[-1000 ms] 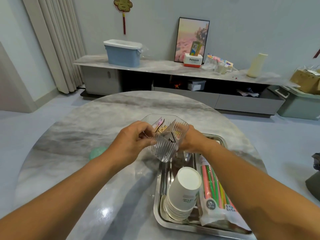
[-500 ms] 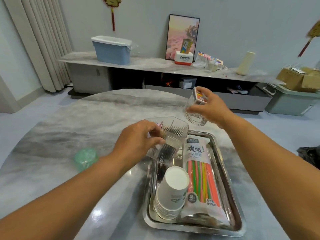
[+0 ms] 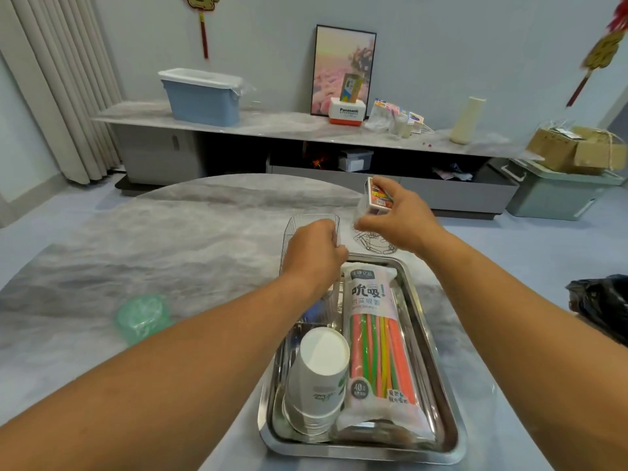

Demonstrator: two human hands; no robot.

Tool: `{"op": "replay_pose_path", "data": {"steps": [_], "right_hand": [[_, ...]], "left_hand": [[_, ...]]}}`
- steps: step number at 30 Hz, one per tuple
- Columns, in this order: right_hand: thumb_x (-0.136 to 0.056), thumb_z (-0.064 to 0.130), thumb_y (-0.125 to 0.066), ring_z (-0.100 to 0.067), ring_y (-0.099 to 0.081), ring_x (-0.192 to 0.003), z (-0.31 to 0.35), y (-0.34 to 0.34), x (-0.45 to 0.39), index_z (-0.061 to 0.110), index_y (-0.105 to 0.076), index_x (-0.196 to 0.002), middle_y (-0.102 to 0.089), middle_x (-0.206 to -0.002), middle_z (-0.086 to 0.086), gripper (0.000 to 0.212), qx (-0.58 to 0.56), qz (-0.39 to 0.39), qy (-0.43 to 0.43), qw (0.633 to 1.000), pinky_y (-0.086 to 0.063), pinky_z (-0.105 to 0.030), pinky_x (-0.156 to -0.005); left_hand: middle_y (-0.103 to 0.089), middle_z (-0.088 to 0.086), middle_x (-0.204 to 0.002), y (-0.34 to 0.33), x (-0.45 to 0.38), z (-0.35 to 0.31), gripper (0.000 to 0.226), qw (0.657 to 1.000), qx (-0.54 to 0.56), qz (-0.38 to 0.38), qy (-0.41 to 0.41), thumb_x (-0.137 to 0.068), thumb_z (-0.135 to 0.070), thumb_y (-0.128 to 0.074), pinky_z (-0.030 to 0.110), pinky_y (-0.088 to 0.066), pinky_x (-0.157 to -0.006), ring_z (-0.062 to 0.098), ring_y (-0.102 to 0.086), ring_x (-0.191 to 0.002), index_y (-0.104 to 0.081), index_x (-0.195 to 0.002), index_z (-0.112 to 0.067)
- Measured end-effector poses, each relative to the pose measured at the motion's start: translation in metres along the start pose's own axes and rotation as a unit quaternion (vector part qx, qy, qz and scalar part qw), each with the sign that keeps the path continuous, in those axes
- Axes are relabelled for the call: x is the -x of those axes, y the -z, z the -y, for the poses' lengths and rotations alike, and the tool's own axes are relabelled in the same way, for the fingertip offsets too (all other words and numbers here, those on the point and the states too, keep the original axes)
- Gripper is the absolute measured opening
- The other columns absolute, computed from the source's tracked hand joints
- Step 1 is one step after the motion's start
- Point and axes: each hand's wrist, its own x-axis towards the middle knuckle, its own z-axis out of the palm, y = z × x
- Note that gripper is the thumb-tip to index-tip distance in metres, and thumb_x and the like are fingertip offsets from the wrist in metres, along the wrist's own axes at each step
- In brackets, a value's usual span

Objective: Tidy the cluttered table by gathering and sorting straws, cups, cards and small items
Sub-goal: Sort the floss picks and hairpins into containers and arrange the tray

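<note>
Nearest the camera, a steel tray [image 3: 438,351] is seen on the round marble table [image 3: 170,239]. A stack of paper cups [image 3: 319,379] lies in its left half, and a sealed pack of coloured straws [image 3: 377,348] is laid lengthwise just beside the cups on the right. A green lid [image 3: 142,319] rests on the table well to the left of the tray. At the tray's far end, a clear ribbed container [image 3: 306,226] is gripped by the clenched left hand [image 3: 314,254], which hides most of it. Just beyond, a clear cup [image 3: 365,212] with a box of cards [image 3: 379,197] in it is grasped by the right hand [image 3: 397,220], above a heap of paper clips [image 3: 372,244] on the table.
</note>
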Motion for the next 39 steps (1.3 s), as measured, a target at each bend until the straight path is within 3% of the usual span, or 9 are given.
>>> {"op": "replay_pose_path", "data": {"steps": [11, 13, 16, 19, 23, 26, 29, 33, 39], "right_hand": [[-0.073, 0.036, -0.085, -0.021, -0.064, -0.101, -0.005, -0.004, 0.01, 0.041, -0.04, -0.151, -0.061, -0.122, -0.003, 0.09, -0.003, -0.01, 0.02, 1.0, -0.058, -0.042, -0.09], [-0.073, 0.036, -0.086, -0.018, -0.065, -0.098, -0.004, -0.003, 0.013, 0.042, -0.04, -0.15, -0.062, -0.121, -0.002, 0.09, -0.016, -0.01, 0.034, 0.999, -0.059, -0.035, -0.084], [-0.072, 0.036, -0.088, -0.012, -0.067, -0.09, 0.001, -0.003, 0.019, 0.043, -0.04, -0.15, -0.064, -0.116, 0.003, 0.091, -0.06, 0.003, 0.055, 0.997, -0.056, -0.026, -0.068], [-0.071, 0.037, -0.089, -0.005, -0.068, -0.085, 0.009, -0.007, 0.031, 0.047, -0.041, -0.148, -0.063, -0.111, 0.015, 0.091, -0.102, 0.03, 0.081, 0.991, -0.052, -0.016, -0.059], [-0.07, 0.038, -0.09, -0.001, -0.068, -0.089, 0.023, -0.015, 0.047, 0.05, -0.041, -0.147, -0.062, -0.12, 0.012, 0.093, -0.121, 0.067, 0.112, 0.984, -0.052, -0.013, -0.063], [-0.07, 0.037, -0.09, -0.003, -0.066, -0.101, 0.029, -0.021, 0.057, 0.049, -0.042, -0.147, -0.058, -0.131, 0.008, 0.092, -0.115, 0.092, 0.125, 0.981, -0.056, -0.015, -0.073], [-0.071, 0.036, -0.089, -0.011, -0.063, -0.107, 0.034, -0.024, 0.065, 0.049, -0.041, -0.148, -0.055, -0.134, 0.002, 0.092, -0.099, 0.104, 0.126, 0.982, -0.055, -0.018, -0.079], [-0.071, 0.035, -0.089, -0.011, -0.062, -0.107, 0.038, -0.026, 0.075, 0.044, -0.043, -0.149, -0.056, -0.132, 0.003, 0.091, -0.098, 0.098, 0.127, 0.982, -0.054, -0.021, -0.084], [-0.07, 0.038, -0.09, -0.004, -0.062, -0.106, 0.04, -0.029, 0.09, 0.048, -0.042, -0.147, -0.059, -0.128, 0.01, 0.092, -0.117, 0.101, 0.114, 0.981, -0.056, -0.023, -0.084]], "left_hand": [[-0.07, 0.008, -0.076, -0.022, -0.017, 0.013, 0.024, 0.997, 0.037, 0.058, 0.024, -0.093, -0.024, -0.072, 0.047, -0.061, -0.062, 0.025, -0.072, -0.062, -0.055, -0.08, -0.017], [-0.07, 0.002, -0.076, -0.012, -0.017, 0.019, 0.018, 0.996, 0.029, 0.079, -0.025, -0.096, -0.032, -0.069, 0.039, -0.059, -0.062, 0.017, -0.07, -0.065, -0.062, -0.086, -0.019], [-0.059, -0.008, -0.072, 0.011, -0.001, 0.038, 0.009, 0.991, 0.029, 0.009, -0.134, -0.102, -0.037, -0.056, 0.02, -0.04, -0.052, 0.007, -0.055, -0.063, -0.054, -0.093, -0.034], [-0.052, -0.009, -0.082, 0.031, 0.034, 0.065, 0.016, 0.983, 0.069, -0.021, -0.171, -0.102, -0.026, -0.051, 0.027, -0.042, -0.057, 0.014, -0.051, -0.069, -0.045, -0.103, -0.041], [-0.055, -0.018, -0.116, 0.053, 0.078, 0.086, 0.052, 0.98, 0.069, 0.165, -0.081, -0.091, -0.003, -0.054, 0.015, -0.046, -0.081, -0.001, -0.056, -0.098, -0.049, -0.118, -0.047], [-0.052, -0.022, -0.136, 0.073, 0.097, 0.085, 0.068, 0.932, 0.061, 0.357, -0.027, -0.082, -0.012, -0.07, 0.006, -0.036, -0.104, -0.016, -0.044, -0.125, -0.044, -0.136, -0.044], [-0.043, -0.026, -0.148, 0.084, 0.107, 0.079, 0.1, 0.892, 0.06, 0.447, 0.002, -0.071, -0.02, -0.085, 0.029, -0.021, -0.123, -0.012, -0.032, -0.139, -0.027, -0.149, -0.044], [-0.041, -0.033, -0.147, 0.062, 0.131, 0.078, 0.117, 0.936, -0.076, 0.34, -0.055, -0.051, -0.069, -0.087, 0.05, 0.01, -0.122, -0.001, -0.027, -0.145, -0.017, -0.145, -0.055], [-0.05, -0.035, -0.131, 0.026, 0.152, 0.087, 0.102, 0.974, -0.082, 0.198, -0.079, -0.049, -0.084, -0.075, 0.048, 0.015, -0.121, -0.005, -0.04, -0.134, -0.034, -0.137, -0.052]]}}
